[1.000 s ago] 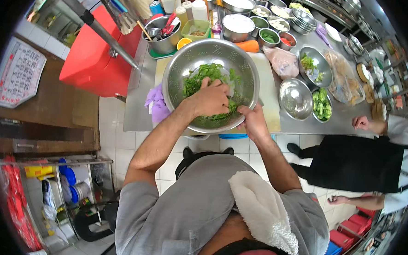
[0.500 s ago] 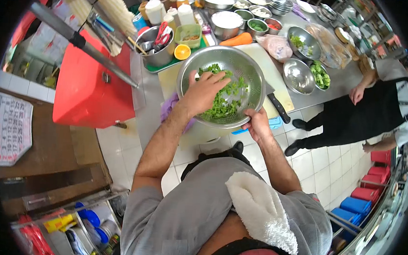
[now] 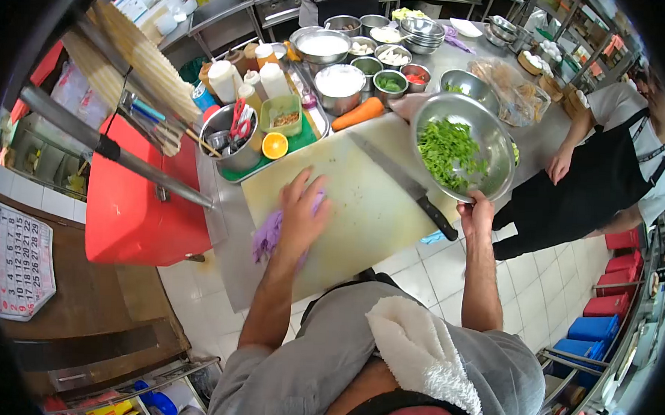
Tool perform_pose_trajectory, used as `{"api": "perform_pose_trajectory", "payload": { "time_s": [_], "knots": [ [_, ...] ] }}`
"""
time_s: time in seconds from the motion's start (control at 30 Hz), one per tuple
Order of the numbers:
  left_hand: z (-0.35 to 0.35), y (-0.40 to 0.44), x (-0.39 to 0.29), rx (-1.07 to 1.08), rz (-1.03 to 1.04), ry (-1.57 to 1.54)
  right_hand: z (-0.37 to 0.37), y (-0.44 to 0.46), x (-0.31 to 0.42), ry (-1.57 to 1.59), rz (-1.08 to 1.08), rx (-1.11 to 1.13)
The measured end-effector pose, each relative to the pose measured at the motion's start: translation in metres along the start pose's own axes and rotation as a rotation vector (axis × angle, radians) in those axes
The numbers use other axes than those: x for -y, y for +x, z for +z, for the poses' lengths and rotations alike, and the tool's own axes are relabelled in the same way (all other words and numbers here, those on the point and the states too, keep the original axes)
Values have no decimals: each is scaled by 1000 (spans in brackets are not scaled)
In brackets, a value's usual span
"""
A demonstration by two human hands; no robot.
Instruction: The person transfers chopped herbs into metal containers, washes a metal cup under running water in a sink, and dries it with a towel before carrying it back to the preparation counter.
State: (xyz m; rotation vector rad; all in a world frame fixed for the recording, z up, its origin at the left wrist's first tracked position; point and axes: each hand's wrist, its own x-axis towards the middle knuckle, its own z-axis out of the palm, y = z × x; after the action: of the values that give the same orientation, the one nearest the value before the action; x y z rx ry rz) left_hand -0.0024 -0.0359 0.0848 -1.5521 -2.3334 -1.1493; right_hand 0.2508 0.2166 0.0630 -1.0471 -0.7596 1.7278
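Fingers of the right hand [image 3: 478, 214] grip the steel bowl [image 3: 499, 145] just right of the cutting board [image 3: 354, 231]

Those fingers are closed on the bowl's near rim, the edge closest to the person, which is probably why one hand is enough to steady it. Past the board's right edge, the bowl holds chopped greens [image 3: 444, 149], gathered mostly toward the board side; whether its base rests on the counter [image 3: 231, 273] or hangs above it is not clear.

At the board's left end, the left hand [image 3: 300, 209] has its fingers spread apart over a purple cloth [image 3: 268, 238]. Cloth shows beside the hand, but contact cannot be made out.

A knife [image 3: 405, 180] lies across the board's right part, its handle reaching past the near edge, a placement that seems to leave the handle easy to grasp. Beyond the board's far edge lies a carrot [image 3: 357, 116], and off its far-left corner sits an orange half [image 3: 275, 146], both likely set there to leave the cutting surface to blade and hands.
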Motion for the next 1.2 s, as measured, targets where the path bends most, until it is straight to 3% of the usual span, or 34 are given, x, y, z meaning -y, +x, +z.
{"api": "perform_pose_trajectory", "payload": {
  "time_s": [0.13,0.2,0.23,0.3,0.33,0.4,0.43,0.47,0.5,0.53,0.63,0.77,0.83,0.87,0.97,1.0,1.03,1.2],
  "knots": [
    [14,-55,53,-38,-308,68,-4,31,-9,145,18,-60],
    [19,-76,61,-33,-371,100,9,13,-16,288,61,48],
    [21,-79,65,-37,-429,124,-1,10,-39,243,109,218],
    [33,-83,62,-75,-423,234,42,-38,-41,135,326,194],
    [39,-83,61,-110,-414,333,69,-49,-33,-8,370,297],
    [46,-79,60,-132,-418,382,104,-10,-59,-279,-49,562],
    [49,-78,59,-155,-415,423,129,22,-69,-448,-217,551],
    [50,-77,60,-157,-420,430,168,45,-62,-570,-594,478],
    [50,-78,60,-160,-422,415,197,87,-69,-782,-833,450],
    [50,-79,60,-163,-423,401,228,120,-74,-770,-851,384],
    [51,-81,59,-173,-462,388,292,205,-102,-1232,-979,250],
    [47,-79,56,-173,-471,426,330,253,-113,-1584,-773,386],
    [51,-78,61,-205,-459,400,345,267,-105,-1856,-555,602],
    [53,-74,63,-209,-460,398,347,269,-102,-1769,-466,627],
    [51,-75,60,-213,-480,384,344,287,-102,-1707,-511,628],
    [50,-73,58,-210,-484,378,341,291,-100,-1703,-390,677],
    [49,-73,56,-205,-488,372,340,291,-97,-1763,-299,733],
    [47,-72,54,-188,-499,386,338,279,-82,-1888,-292,904]
  ]
}}
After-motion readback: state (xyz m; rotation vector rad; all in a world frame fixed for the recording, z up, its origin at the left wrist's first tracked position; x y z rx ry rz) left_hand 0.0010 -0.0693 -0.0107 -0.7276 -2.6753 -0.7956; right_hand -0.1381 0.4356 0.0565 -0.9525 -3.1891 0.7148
